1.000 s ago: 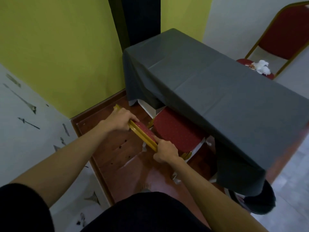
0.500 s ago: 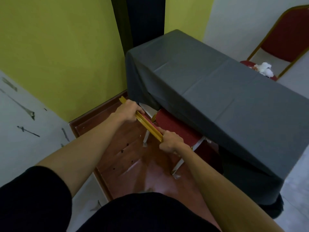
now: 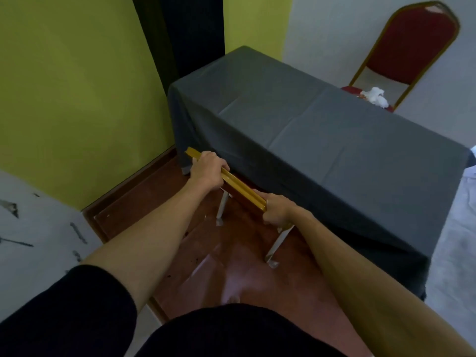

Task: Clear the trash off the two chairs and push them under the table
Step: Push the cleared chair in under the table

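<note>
Both grips wrapped around the gold metal top rail of the near chair (image 3: 226, 181): left hand (image 3: 206, 171), right hand (image 3: 279, 211). Seat hidden under the grey-clothed worktop (image 3: 322, 140); rear legs stand at its near edge. Frame judged stiff and light, best pushed by the rail; crumpled white trash (image 3: 374, 96) sits on the far red chair (image 3: 409, 45).

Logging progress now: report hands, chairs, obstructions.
Left hand and right hand grip near chair's backrest. Seat hidden under table. Far chair holds trash.
</note>
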